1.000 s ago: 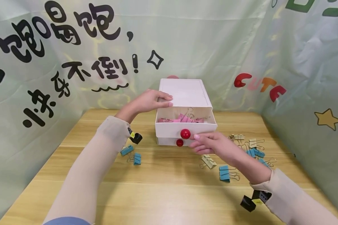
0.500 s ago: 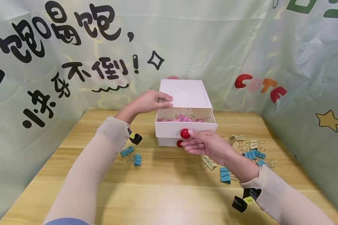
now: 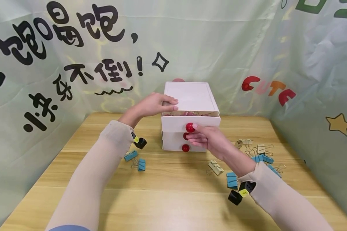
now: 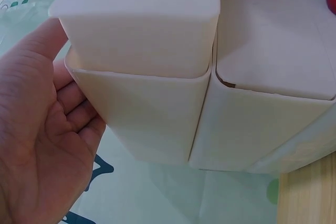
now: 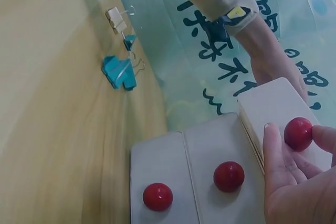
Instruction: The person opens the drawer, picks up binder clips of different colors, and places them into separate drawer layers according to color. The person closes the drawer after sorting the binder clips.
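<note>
A white drawer cabinet (image 3: pixel 191 96) stands at the back of the table, its top drawer (image 3: pixel 173 124) partly out with pink clips just showing over its front. My right hand (image 3: pixel 209 138) pinches that drawer's red knob (image 5: pixel 298 134) between thumb and fingers. Its lower fingers lie in front of the middle red knob (image 5: pixel 229 176). On the cabinet's upper left edge rests my left hand (image 3: pixel 157 104), index finger and thumb over the top. In the left wrist view its other fingers (image 4: pixel 79 108) lie loosely bent against the cabinet's side. The two lower drawers are closed.
Two blue binder clips (image 3: pixel 141 165) lie left of the cabinet. To the right are a cream binder clip (image 3: pixel 215 167), a blue one (image 3: pixel 232 180) and several more cream and blue ones. A printed cloth (image 3: pixel 219 41) hangs behind the wooden table (image 3: pixel 150 195).
My right hand has come onto the top knob and moved away from me with it. The top drawer has slid inward, hiding most of the pink clips. My left hand has stayed put.
</note>
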Motion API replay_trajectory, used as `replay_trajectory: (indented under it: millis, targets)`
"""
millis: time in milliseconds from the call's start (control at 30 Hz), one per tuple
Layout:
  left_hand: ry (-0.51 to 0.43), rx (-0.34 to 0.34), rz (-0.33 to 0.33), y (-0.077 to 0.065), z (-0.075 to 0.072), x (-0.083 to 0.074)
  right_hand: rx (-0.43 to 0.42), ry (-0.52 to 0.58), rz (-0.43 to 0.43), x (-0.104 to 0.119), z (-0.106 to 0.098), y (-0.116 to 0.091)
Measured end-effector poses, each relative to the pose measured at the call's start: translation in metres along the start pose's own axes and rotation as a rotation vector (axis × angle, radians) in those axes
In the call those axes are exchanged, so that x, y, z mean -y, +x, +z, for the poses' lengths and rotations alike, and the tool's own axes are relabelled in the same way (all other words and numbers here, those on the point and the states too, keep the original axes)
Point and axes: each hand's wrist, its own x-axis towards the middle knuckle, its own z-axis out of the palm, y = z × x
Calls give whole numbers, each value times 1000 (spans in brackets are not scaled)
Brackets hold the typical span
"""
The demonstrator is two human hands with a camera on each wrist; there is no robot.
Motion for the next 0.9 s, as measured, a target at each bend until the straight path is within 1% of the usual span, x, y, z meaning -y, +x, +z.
replay_trajectory:
  millis: [400, 667, 900]
  targets:
    - [-11, 1, -14, -1, -1, -2, -30, 14, 1, 5, -4, 15]
    - [-7, 10, -8, -1, -2, -3, -54, 27, 3, 7, -7, 23]
    - [-3, 1, -16, -1, 0, -3, -80, 23, -21, 0, -7, 24]
